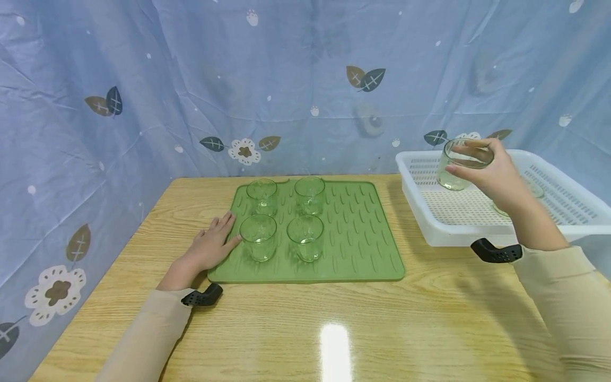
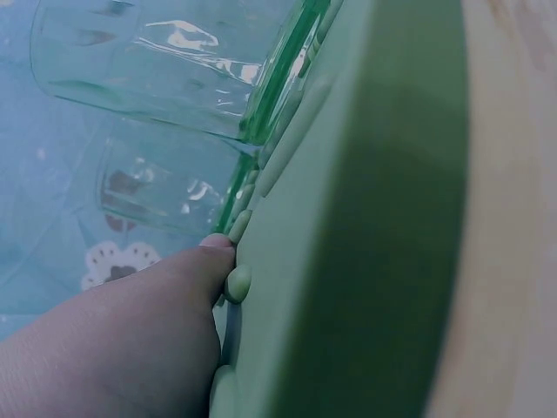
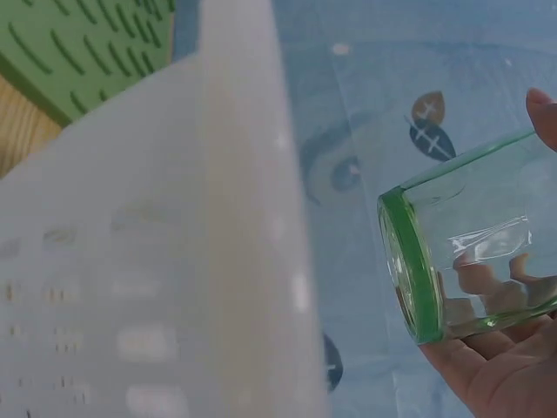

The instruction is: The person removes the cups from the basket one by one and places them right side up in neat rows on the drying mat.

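My right hand (image 1: 501,170) grips a clear greenish glass (image 1: 453,172) near its rim. The right wrist view has that glass (image 3: 479,252) above the rim of the white basket (image 3: 248,218), thumb on one side and fingers on the other. Inside the basket, partly behind my right hand, is another glass (image 1: 534,191). Flat on the left edge of the green ridged mat (image 1: 358,239) rests my left hand (image 1: 210,246), fingers spread. Its thumb lies close to the front left glass (image 1: 259,239), one of several standing upright on the mat's left half.
The white basket (image 1: 458,233) with slotted walls stands on the right of the wooden table (image 1: 267,329). A blue patterned curtain (image 1: 286,79) hangs behind the table and along its sides. The mat's right half shows bare ridges.
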{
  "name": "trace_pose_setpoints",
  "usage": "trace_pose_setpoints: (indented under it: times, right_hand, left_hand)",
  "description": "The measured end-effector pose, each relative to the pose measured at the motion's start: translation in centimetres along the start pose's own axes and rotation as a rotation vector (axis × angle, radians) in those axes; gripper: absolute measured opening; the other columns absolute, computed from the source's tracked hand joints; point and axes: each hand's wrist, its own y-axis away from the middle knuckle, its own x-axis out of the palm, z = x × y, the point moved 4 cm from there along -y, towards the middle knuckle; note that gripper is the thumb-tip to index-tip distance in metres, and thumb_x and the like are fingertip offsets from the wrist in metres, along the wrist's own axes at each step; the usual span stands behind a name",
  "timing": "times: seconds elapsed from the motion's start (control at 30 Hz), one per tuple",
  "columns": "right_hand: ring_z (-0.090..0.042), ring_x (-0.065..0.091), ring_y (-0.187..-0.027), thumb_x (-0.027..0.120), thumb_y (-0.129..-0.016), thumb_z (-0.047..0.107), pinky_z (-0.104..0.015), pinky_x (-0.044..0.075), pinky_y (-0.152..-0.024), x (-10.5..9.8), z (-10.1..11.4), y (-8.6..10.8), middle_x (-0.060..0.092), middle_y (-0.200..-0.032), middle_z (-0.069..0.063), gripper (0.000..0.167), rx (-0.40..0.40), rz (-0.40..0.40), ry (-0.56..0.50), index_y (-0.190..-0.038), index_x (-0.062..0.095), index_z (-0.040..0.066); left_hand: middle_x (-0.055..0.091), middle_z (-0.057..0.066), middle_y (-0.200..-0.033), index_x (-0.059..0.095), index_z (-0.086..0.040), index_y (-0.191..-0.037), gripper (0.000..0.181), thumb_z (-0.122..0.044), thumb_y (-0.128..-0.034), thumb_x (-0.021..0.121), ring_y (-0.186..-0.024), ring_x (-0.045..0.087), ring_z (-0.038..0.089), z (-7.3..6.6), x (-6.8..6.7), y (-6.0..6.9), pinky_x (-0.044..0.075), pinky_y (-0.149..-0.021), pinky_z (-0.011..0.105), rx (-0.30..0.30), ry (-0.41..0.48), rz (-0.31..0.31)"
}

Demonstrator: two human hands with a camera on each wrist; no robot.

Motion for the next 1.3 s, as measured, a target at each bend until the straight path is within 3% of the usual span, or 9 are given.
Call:
trace_pose_setpoints:
  times: [0.23,0.47,0.63,0.97,1.3]
  right_hand:
    - [0.006,0.059,-0.111,0.071,-0.099,0.025,-0.016,0.045,-0.087,1.4,1.4,-0.8,0.055,-0.133,0.017,0.055,-0.003,-0.001,-0.056,-0.142,0.036,0.027]
    - [-0.018,0.049,-0.135,0.072,-0.099,0.028,-0.026,0.044,-0.097,3.1,2.4,-1.7,0.054,-0.132,0.014,0.063,0.003,0.008,-0.092,-0.148,0.032,0.020]
    - [-0.021,0.049,-0.135,0.072,-0.098,0.029,-0.027,0.045,-0.099,4.4,3.1,-2.0,0.054,-0.134,0.010,0.071,-0.005,0.017,-0.123,-0.152,0.029,0.013]
    - [-0.025,0.050,-0.136,0.074,-0.097,0.026,-0.028,0.046,-0.098,7.4,4.2,-2.8,0.054,-0.138,0.000,0.072,-0.033,0.035,-0.202,-0.151,0.029,0.008]
    - [-0.028,0.052,-0.133,0.075,-0.096,0.023,-0.042,0.043,-0.108,10.4,4.8,-3.3,0.053,-0.138,-0.006,0.071,-0.047,0.054,-0.270,-0.150,0.031,0.007]
  left_hand:
    - [0.006,0.022,-0.169,0.013,0.001,-0.163,0.073,-0.044,-0.1115,0.038,-0.152,0.003,0.050,0.0,0.0,0.0,0.007,-0.114,0.075,0.000,-0.008,0.002]
    - [0.005,0.022,-0.169,0.013,0.001,-0.163,0.075,-0.046,-0.1114,0.038,-0.152,0.002,0.050,0.3,0.0,0.2,0.007,-0.113,0.076,-0.006,0.002,0.006]
    - [0.005,0.022,-0.169,0.013,0.001,-0.164,0.075,-0.047,-0.1114,0.037,-0.152,0.002,0.050,0.3,0.1,0.2,0.007,-0.113,0.076,-0.002,0.003,0.007]
    - [0.005,0.022,-0.169,0.012,0.001,-0.164,0.074,-0.046,-0.1115,0.037,-0.152,0.002,0.050,0.2,-0.1,0.1,0.007,-0.113,0.076,0.002,-0.001,0.004]
    - [0.005,0.021,-0.169,0.013,0.001,-0.164,0.074,-0.046,-0.1114,0.037,-0.152,0.003,0.051,0.0,-0.1,0.0,0.007,-0.113,0.077,-0.001,-0.006,0.007]
